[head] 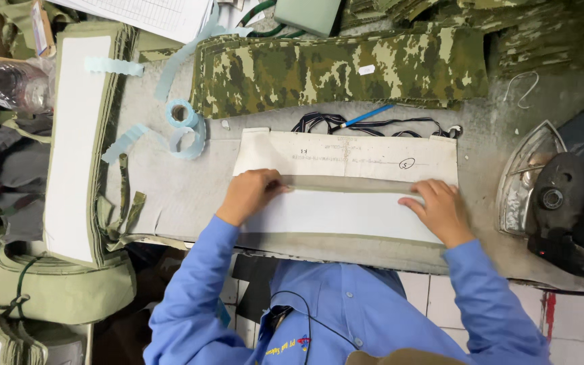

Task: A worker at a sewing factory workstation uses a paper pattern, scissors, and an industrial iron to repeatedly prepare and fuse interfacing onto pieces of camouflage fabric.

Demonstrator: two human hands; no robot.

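Blue sleeves of the person's shirt sit nearest the camera, both arms reaching forward onto the ironing table [170,196]. Landmark: the olive fabric strip [346,240], lying lengthwise along the table's near edge, with a white interlining panel [339,213] laid on it.

Left hand [251,196] presses flat at the left end of the strip's far folded edge, fingers curled down on the fold, not gripping anything. Right hand [441,211] presses the same fold at the right end, fingers spread and flat. Judgement: two hands at opposite ends keep the fold straight and tight against the paper pattern template [346,157], which lies touching the strip's far side and likely serves as a fold guide.

Right of the strip: one steam iron [555,196], parked on its side, soleplate facing the strip, likely so it stays clear of the cloth but in reach.

Beyond the template: one blue pen [366,117] on a dark striped cord [373,125], then one folded camouflage fabric piece [339,67].

Far left of the strip: one stack of olive pieces with white interlining [79,135], staged near. Between stack and template: one roll of light-blue tape [182,113] with loose lengths. Far left corner: one plastic bottle [11,84], orange cap.

Counts: hands two, iron one, pen one, template one, tape roll one, bottle one.
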